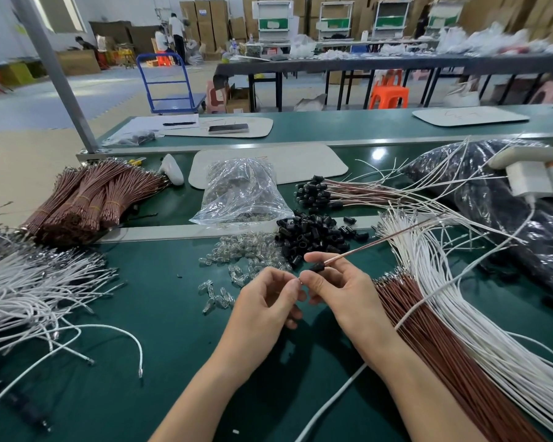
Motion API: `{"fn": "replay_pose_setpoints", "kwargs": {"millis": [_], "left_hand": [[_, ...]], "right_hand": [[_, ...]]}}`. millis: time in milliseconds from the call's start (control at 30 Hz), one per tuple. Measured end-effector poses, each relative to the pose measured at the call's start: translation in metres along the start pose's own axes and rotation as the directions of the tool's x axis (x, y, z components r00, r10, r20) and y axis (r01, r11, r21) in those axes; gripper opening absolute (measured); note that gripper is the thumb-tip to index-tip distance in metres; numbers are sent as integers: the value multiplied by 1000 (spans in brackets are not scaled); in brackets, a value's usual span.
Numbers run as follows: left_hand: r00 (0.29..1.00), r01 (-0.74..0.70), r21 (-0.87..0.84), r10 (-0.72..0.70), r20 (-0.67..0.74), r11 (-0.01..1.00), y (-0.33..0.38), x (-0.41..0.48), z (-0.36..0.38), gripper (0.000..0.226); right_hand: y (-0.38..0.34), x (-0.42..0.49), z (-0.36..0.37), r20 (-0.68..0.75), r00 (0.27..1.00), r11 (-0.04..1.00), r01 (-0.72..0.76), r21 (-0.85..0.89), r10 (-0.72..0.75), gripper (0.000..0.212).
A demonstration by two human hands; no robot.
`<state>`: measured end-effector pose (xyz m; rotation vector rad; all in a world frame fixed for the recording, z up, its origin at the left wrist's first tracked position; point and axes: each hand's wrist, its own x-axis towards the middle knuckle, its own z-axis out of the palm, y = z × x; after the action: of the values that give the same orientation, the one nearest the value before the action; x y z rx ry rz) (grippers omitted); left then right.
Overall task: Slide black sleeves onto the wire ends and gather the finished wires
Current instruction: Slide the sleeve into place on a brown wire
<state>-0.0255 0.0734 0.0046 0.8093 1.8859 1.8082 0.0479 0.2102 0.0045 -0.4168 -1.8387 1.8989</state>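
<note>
In right hand [342, 283], sleeve [317, 267], wire [380, 242] tip unclear

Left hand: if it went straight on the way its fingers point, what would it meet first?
Likely the fingers of the right hand, close ahead, holding a wire with a sleeve on it.

Forearms forward, hands nearly touching: left hand [268, 301] pinches the wire [380, 242] tip, and right hand [339, 285] pinches the black sleeve [316, 267].
</note>
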Motion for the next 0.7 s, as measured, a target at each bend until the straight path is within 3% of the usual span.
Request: {"fn": "replay_pose_setpoints", "kwargs": {"millis": [333, 567, 633, 700], "left_hand": [[997, -31, 92, 37, -62, 995, -3, -2, 4, 9], [998, 17, -10, -18, -58, 1000, 0, 1, 2, 10], [998, 19, -13, -20, -60, 1000, 0, 1, 2, 10], [998, 14, -13, -15, -63, 1000, 0, 1, 1, 10]], "right_hand": [[0, 0, 0, -10, 1000, 1000, -12, 1, 12, 23], [-4, 0, 0, -50, 997, 979, -54, 196, 65, 39], [-4, 0, 2, -20, 993, 966, -106, 237, 114, 49], [-4, -2, 4, 48, 991, 973, -132, 188, 125, 40]]}}
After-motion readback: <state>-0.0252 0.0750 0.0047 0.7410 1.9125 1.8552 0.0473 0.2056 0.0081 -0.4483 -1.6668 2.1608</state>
